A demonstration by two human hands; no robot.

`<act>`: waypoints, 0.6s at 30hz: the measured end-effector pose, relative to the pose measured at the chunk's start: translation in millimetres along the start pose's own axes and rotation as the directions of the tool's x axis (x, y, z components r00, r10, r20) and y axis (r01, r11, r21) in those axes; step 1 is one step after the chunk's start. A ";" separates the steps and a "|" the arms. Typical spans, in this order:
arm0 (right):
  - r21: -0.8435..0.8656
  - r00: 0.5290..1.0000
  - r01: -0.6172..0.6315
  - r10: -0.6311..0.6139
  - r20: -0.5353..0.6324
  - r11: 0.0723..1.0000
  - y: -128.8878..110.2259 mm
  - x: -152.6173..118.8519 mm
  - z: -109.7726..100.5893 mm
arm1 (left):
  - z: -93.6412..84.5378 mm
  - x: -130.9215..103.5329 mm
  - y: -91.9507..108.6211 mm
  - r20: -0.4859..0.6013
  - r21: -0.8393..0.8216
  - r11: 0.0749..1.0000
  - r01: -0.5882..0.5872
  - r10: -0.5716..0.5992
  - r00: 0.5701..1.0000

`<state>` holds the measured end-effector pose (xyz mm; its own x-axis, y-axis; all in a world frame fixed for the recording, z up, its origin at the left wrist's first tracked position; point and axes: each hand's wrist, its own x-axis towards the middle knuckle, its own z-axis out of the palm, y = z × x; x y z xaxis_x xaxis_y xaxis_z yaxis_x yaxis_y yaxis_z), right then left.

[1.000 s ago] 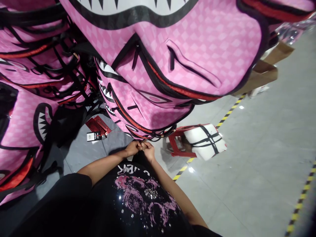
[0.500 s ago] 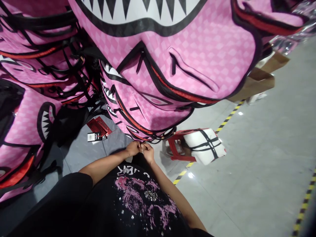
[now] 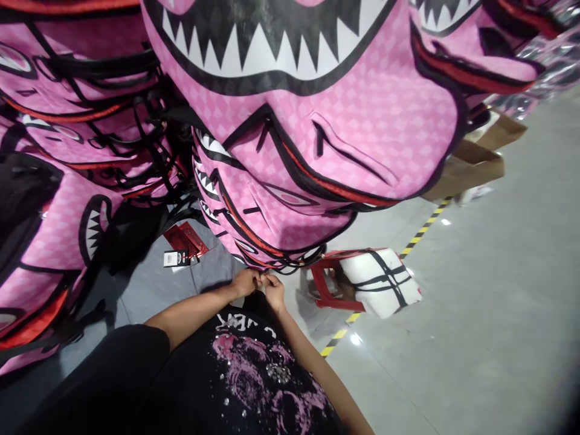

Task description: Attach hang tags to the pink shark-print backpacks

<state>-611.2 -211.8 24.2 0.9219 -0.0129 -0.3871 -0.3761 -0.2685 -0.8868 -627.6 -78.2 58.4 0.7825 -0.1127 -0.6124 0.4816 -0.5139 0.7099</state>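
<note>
L hand (image 3: 247, 283) & R hand (image 3: 274, 292) meet, fingers pinched nearly shut, can't tell what's held, by near edge of stacked pink shark-print fabric backpacks (image 3: 312, 226), w/ red stool (image 3: 324, 285) to R.

Moderate light | glare spots on floor (image 3: 475, 290) | lower corners dark | soft detail | edges stretched

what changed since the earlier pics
Mostly the view: it has tipped up, so the large pink bag sits lower in the picture and more of its white teeth show. No visible grasp or release. The left hand and right hand stay together; the red stool stays put.
</note>
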 end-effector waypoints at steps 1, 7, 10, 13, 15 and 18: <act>0.001 1.000 -0.003 0.003 0.004 1.000 0.8 0.4 -0.3 | -1.4 -1.2 1.1 -0.019 0.014 1.000 0.003 -0.003 1.000; 0.015 0.998 -0.045 0.044 0.035 0.999 3.8 -0.2 0.9 | -9.9 -5.4 5.7 0.010 0.043 0.999 -0.001 0.001 1.000; 0.017 0.998 -0.054 0.053 0.045 0.998 3.1 -1.5 2.3 | -12.5 -6.2 6.3 0.006 0.077 0.997 0.013 -0.013 1.000; 0.011 0.997 -0.059 0.058 0.046 0.998 2.1 -1.9 2.4 | -13.3 -6.8 6.6 0.044 0.089 0.996 -0.008 0.004 0.999; 0.004 0.997 -0.062 0.061 0.047 0.998 1.7 -1.6 1.8 | -13.6 -6.7 6.7 0.056 0.104 0.994 -0.018 0.013 0.998; -0.006 0.997 -0.056 0.056 0.050 0.998 1.5 -1.1 0.9 | -14.2 -6.2 6.7 0.035 0.134 0.991 -0.008 0.003 0.999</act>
<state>-612.8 -211.3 23.0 0.8935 0.0205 -0.4485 -0.4265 -0.2734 -0.8622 -623.7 -68.8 71.9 0.7695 -0.1444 -0.6221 0.4181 -0.6225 0.6616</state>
